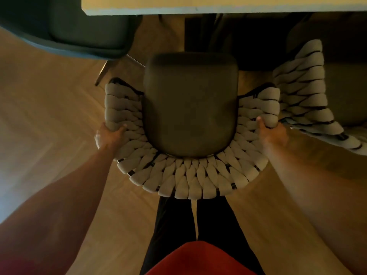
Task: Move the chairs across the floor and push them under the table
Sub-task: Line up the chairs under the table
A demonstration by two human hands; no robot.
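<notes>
A chair with a curved backrest of thick pale woven cord (190, 181) and a dark grey seat cushion stands right in front of me, facing the table (218, 6). My left hand (108, 135) grips the left arm of the woven backrest. My right hand (272, 133) grips its right arm, thumb on top. The seat's front edge lies a little short of the pale tabletop edge at the top of the view.
A second woven-back chair (305, 90) sits close on the right, partly under the table. A dark shell chair (65, 30) stands at the upper left, its thin legs near my chair. Dark table legs (198, 30) rise ahead. Herringbone wood floor (45, 116) spreads to the left.
</notes>
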